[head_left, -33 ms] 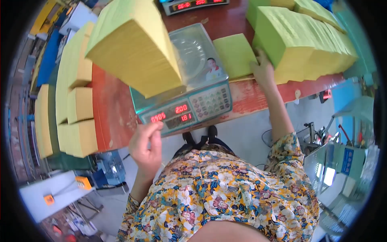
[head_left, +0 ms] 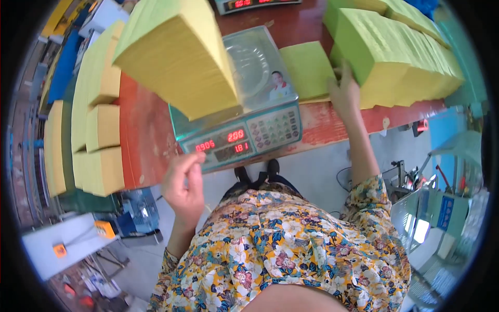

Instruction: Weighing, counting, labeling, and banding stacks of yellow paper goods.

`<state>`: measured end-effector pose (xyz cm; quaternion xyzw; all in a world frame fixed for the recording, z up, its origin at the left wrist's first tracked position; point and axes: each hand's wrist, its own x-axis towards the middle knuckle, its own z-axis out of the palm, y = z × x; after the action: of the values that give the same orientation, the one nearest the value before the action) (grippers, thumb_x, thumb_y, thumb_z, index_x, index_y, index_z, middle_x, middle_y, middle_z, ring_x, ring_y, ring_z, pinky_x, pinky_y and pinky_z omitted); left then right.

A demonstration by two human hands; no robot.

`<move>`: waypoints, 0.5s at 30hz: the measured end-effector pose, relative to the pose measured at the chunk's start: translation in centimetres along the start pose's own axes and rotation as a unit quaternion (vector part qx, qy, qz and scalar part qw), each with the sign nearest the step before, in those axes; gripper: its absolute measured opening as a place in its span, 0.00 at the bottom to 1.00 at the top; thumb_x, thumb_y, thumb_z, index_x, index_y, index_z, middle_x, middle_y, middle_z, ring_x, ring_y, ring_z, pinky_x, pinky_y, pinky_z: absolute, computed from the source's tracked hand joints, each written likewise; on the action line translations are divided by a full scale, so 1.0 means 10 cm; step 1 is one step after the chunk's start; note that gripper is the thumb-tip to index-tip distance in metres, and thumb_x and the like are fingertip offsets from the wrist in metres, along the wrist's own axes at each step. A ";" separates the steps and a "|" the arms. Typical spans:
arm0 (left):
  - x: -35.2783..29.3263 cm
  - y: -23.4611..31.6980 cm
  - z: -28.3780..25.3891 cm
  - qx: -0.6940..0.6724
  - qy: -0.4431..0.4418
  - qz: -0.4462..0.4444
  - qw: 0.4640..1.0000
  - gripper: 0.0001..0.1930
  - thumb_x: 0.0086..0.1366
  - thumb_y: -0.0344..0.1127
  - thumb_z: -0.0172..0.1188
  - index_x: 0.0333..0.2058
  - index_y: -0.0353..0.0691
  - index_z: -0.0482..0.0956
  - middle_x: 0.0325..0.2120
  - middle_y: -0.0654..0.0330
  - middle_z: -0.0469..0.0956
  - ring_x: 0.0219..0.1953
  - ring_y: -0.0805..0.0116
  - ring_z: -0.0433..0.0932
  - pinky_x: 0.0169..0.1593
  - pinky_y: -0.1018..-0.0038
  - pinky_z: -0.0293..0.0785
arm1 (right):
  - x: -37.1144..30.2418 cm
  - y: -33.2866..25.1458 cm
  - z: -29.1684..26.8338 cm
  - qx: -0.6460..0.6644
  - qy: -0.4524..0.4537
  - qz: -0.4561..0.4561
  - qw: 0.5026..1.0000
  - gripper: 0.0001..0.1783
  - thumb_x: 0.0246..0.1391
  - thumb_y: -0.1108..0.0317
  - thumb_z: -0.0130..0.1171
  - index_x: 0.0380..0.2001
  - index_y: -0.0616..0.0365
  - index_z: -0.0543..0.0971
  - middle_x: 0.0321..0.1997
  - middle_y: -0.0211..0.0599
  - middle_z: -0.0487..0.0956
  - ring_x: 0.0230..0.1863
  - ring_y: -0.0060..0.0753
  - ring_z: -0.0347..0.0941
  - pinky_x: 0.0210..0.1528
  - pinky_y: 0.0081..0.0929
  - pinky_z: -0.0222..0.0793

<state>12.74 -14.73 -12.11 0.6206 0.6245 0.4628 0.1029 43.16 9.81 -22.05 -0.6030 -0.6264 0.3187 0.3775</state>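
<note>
A teal-framed digital scale (head_left: pixel 277 129) with red lit digits and a keypad stands at the table's near edge. On the left part of its clear-covered plate rests a tall block of yellow paper sheets (head_left: pixel 179 78). My left hand (head_left: pixel 183 190) hangs just in front of the display's left end, fingers curled and nothing visible in them. To the scale's right lies a low stack of yellow-green paper (head_left: pixel 307 70). My right hand (head_left: pixel 345 92) is at its right edge, fingers apart, between it and a long row of taller paper stacks (head_left: pixel 400 67); what the fingertips touch is partly hidden.
More yellow paper stacks (head_left: pixel 104 127) line the left side of the red table (head_left: pixel 143 151). A second scale (head_left: pixel 249 5) shows at the far edge. Below left stands a white table (head_left: pixel 62 255); at right are tools and a machine (head_left: pixel 442 208).
My left hand has drawn slightly left and down, away from the display. My right hand has shifted a little, its fingers still beside the low stack. The view has shifted slightly.
</note>
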 end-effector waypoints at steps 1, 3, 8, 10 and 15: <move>-0.06 0.00 -0.08 -0.021 0.063 -0.078 0.995 0.07 0.64 0.22 0.53 0.39 0.32 0.78 0.35 0.54 0.81 0.36 0.64 0.80 0.41 0.71 0.76 | -0.13 -0.23 -0.02 -0.131 0.064 -0.124 0.982 0.29 0.53 0.76 0.52 0.60 0.61 0.68 0.55 0.52 0.74 0.51 0.51 0.75 0.53 0.37 0.71; -0.04 0.03 -0.18 0.013 0.109 -0.076 0.991 0.08 0.67 0.23 0.49 0.40 0.30 0.78 0.36 0.53 0.81 0.37 0.65 0.80 0.42 0.72 0.76 | -0.40 -0.65 -0.13 -0.253 0.117 -0.250 0.927 0.27 0.54 0.75 0.54 0.59 0.60 0.69 0.55 0.52 0.75 0.52 0.52 0.74 0.54 0.37 0.71; 0.07 0.09 -0.25 -0.041 0.206 -0.020 0.977 0.11 0.70 0.25 0.44 0.41 0.25 0.76 0.36 0.49 0.81 0.38 0.64 0.80 0.45 0.70 0.78 | -0.97 -1.35 0.11 0.077 0.005 -0.289 0.954 0.22 0.50 0.80 0.59 0.51 0.61 0.76 0.53 0.44 0.78 0.52 0.39 0.75 0.53 0.30 0.71; 0.12 0.09 -0.26 -0.075 0.213 0.009 0.974 0.09 0.70 0.23 0.46 0.42 0.27 0.76 0.37 0.51 0.80 0.39 0.66 0.80 0.47 0.72 0.77 | -0.98 -1.35 0.27 0.114 -0.006 -0.284 0.952 0.21 0.50 0.80 0.59 0.51 0.62 0.76 0.52 0.43 0.78 0.51 0.35 0.76 0.52 0.28 0.71; 0.22 0.00 -0.34 -0.079 0.214 0.024 0.973 0.10 0.70 0.23 0.46 0.43 0.27 0.76 0.39 0.50 0.80 0.41 0.65 0.80 0.47 0.71 0.77 | -0.94 -1.42 0.45 0.151 -0.056 -0.260 0.952 0.20 0.52 0.79 0.59 0.51 0.63 0.75 0.50 0.44 0.79 0.50 0.35 0.76 0.52 0.30 0.71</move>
<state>9.85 -14.33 -9.21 0.5116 0.5786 0.6352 0.0041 31.88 -0.33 -13.10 -0.3360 -0.7261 0.3339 0.4984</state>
